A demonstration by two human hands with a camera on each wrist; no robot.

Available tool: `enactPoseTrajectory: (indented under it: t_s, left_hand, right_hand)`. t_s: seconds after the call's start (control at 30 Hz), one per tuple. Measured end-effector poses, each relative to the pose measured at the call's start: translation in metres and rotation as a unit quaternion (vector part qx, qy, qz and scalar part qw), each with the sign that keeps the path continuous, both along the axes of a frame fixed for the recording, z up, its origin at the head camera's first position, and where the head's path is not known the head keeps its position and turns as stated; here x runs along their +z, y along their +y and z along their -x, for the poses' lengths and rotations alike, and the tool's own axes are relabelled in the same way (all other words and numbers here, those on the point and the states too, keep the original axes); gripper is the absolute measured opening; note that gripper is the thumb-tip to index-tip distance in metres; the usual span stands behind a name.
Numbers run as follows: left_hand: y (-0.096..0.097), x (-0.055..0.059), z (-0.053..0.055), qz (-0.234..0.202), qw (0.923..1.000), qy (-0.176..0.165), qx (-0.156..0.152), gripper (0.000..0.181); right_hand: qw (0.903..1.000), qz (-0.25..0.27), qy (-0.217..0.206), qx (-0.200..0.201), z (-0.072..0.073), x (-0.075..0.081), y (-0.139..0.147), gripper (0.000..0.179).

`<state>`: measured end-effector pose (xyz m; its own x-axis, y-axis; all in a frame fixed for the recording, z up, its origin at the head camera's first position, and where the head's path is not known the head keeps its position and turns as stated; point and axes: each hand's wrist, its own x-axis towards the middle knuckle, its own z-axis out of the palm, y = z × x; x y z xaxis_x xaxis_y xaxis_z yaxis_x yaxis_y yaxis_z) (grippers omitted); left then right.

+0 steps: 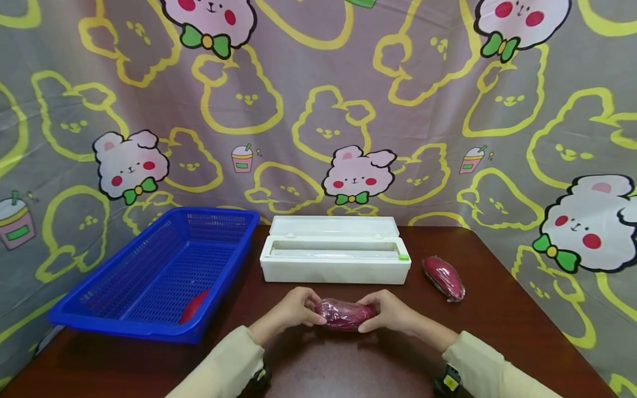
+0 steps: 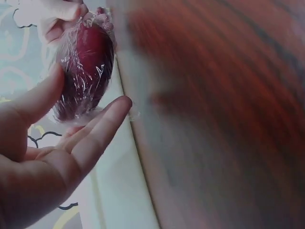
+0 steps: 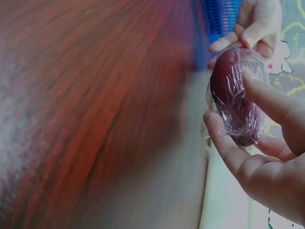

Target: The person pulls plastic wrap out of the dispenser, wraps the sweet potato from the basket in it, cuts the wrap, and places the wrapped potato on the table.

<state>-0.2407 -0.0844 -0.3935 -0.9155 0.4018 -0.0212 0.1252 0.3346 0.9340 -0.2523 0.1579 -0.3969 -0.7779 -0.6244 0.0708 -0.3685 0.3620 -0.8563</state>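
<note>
A dark red sweet potato (image 1: 343,314), wrapped in clear cling film, is held level above the table between both hands. My left hand (image 1: 297,309) grips its left end, thumb on the near side. At the opposite end my right hand (image 1: 393,313) holds it with thumb and fingers. The left wrist view shows the shiny, wrinkled film around the sweet potato (image 2: 88,67). In the right wrist view the film also bunches at the end of the sweet potato (image 3: 238,95) near my right palm.
Behind the hands stands a white cling film dispenser (image 1: 333,272), lid raised, a roll inside, a green slider (image 1: 403,257) at its right. A blue basket (image 1: 119,330) at left contains a red sweet potato (image 1: 194,307). Another wrapped sweet potato (image 1: 444,278) lies at right.
</note>
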Motion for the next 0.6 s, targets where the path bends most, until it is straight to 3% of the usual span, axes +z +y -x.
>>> enactPoseTrajectory:
  t_s: [0.2,0.4,0.47,0.6]
  left_hand:
    - [-0.0006,0.0010,-0.0007,-0.079,0.9944,-0.066,-0.023,0.030]
    - [-0.0025,0.0022,0.0032,-0.164,0.9749,-0.134,-0.068,0.038]
    - [-0.0034,0.0024,0.0044,-0.186,0.9673,-0.150,-0.086,0.043]
    - [-0.0069,0.0013,0.0053,-0.212,0.9571,-0.158,-0.118,0.046]
  right_hand:
    - [0.9970,0.051,-0.056,-0.015,-0.0010,0.0019,0.0041,0.035]
    - [0.9899,0.105,-0.095,-0.006,0.0001,-0.0044,0.0068,0.048]
    - [0.9818,0.140,-0.129,-0.005,-0.0009,-0.0045,0.0064,0.053]
    - [0.9550,0.215,-0.204,0.003,-0.0045,-0.0044,0.0054,0.050]
